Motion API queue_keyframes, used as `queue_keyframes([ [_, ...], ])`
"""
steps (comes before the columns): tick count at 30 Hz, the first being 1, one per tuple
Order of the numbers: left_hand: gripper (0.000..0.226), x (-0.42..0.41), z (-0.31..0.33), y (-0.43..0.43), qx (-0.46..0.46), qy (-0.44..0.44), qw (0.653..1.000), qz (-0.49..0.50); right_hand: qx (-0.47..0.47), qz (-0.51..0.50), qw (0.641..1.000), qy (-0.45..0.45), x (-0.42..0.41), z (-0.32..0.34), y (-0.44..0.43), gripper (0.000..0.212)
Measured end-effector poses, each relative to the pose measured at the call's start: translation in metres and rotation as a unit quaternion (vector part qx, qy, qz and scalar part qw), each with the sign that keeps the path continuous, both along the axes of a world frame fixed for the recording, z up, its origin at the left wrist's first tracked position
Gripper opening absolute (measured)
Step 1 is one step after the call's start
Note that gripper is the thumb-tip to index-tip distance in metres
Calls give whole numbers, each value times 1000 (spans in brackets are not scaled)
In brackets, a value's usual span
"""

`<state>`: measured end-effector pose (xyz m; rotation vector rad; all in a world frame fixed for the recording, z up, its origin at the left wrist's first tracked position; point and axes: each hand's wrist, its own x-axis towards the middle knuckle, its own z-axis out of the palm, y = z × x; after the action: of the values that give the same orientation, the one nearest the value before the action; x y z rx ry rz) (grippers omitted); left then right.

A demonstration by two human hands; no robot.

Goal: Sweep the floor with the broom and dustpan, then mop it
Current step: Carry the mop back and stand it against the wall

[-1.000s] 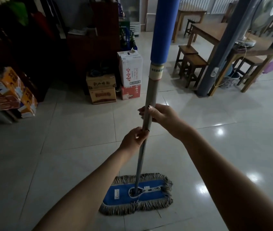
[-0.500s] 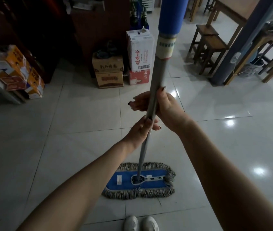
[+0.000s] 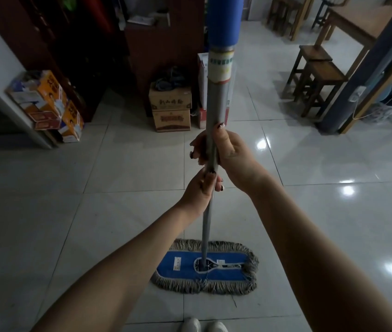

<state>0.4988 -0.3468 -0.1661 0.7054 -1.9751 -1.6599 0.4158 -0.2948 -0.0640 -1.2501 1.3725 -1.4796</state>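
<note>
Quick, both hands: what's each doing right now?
Left hand: closed round the grey metal mop handle, lower grip.
Right hand: closed round the same handle, just above.

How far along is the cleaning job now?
Done, probably: sweeping, since no broom or dustpan is in view. In hand: the left hand and right hand grip the mop handle, mop head flat on the tiled floor. Left: mopping; how much floor remains cannot be told.
</note>
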Motion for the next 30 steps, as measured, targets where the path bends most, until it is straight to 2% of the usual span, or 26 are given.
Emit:
queue_keyframes([
  [3,75,1,12,-2,-8,9,1000,15,-19,-4,1000,-5,4,14,-3,74],
  [6,42,3,27,-6,-17,6,1000,15,-46,-7,999,-7,7,32,-8,79],
  [8,34,5,39,-9,-26,-1,999,23,-63,-6,998,-5,8,45,-11,91],
  [10,34,6,54,-12,-30,7,999,26,-67,-5,998,-8,8,60,-15,92],
  [12,36,8,71,-14,-36,32,999,20,-62,-15,998,-16,9,78,-19,77],
  [14,48,13,90,-13,-34,72,997,11,-65,-31,997,-14,10,97,-24,59],
  [17,63,20,117,-17,-42,110,993,11,-85,-32,996,-22,14,127,-32,55],
  [19,58,28,132,-18,-70,101,992,31,-93,-4,995,-35,22,142,-35,54],
  [23,46,36,139,-17,-60,104,990,76,-86,37,995,-36,32,147,-40,54],
  [30,43,82,143,-33,-62,89,976,189,-70,126,989,-45,80,150,-70,54],
])
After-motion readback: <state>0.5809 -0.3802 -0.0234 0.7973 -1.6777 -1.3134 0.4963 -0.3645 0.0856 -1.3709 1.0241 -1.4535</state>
